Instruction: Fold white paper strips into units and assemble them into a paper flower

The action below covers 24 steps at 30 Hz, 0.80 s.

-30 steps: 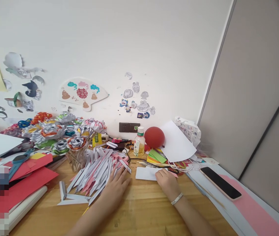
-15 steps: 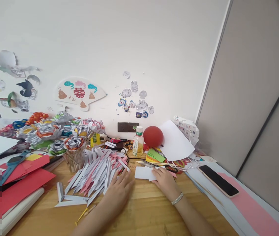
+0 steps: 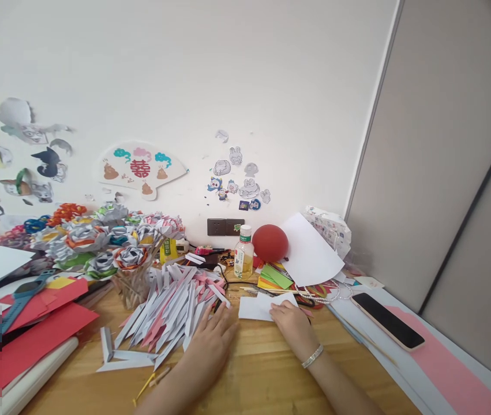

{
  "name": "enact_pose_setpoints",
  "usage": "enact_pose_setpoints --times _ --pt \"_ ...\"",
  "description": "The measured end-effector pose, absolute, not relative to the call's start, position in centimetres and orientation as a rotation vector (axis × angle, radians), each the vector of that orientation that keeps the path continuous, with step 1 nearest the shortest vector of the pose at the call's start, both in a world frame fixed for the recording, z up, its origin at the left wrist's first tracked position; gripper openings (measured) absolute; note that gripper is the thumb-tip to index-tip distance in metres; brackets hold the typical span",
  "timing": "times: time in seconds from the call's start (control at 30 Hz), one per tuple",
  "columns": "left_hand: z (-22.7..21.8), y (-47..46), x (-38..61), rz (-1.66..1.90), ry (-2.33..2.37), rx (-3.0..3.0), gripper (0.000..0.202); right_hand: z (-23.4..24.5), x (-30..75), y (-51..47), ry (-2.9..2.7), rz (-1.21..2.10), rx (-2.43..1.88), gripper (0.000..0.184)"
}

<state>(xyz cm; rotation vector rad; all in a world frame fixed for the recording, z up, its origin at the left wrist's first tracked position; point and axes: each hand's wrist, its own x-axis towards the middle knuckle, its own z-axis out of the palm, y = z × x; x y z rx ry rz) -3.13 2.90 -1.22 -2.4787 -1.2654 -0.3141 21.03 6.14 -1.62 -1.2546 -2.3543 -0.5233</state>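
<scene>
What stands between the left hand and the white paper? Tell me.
Nothing visible: only bare table shows between the left hand and the white paper. The right hand is on the paper's right part, not in that gap.

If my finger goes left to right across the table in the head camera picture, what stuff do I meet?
Blue watch → pile of folded paper strips → bottle → right hand → phone.
</scene>
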Motion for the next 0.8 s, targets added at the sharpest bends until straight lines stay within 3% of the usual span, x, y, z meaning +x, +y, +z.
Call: enact_pose_setpoints --times 0.07,0.2,0.3,0.33,0.5,0.6,0.7,0.8 --pt "-0.7 2.5 -2.8 -0.341 -1.283 -2.476 0.040 -1.0 20.8 5.4 -2.329 -0.542 -1.248 0.012" --pt "0.7 1.5 -1.8 -0.552 -1.242 -2.459 0.050 0.4 19.3 2.8 -2.302 -0.646 -1.020 0.019" --pt "1.3 0.8 -1.2 -0.610 -1.144 -2.563 0.017 0.6 17.8 1.0 -2.378 -0.695 -0.835 0.027" --pt "1.4 0.7 -1.0 -0.567 -1.106 -2.618 0.008 0.6 17.6 0.6 -2.420 -0.695 -0.778 0.028" --pt "1.8 0.0 -0.3 -0.116 -1.021 -2.784 0.012 -0.1 18.9 -0.3 -2.597 -0.515 -0.728 0.024" --pt "2.2 -1.1 0.2 0.036 -1.113 -2.751 0.007 -0.1 20.2 -0.9 -2.657 -0.347 -0.799 0.013" --pt "1.0 -2.9 0.9 -0.111 -1.213 -2.495 0.014 -0.1 20.1 -1.5 -2.646 -0.274 -0.899 0.008" --pt "-2.7 -4.6 1.6 -0.415 -0.901 -2.377 0.020 0.2 19.2 -1.6 -2.686 -0.194 -0.992 0.007"
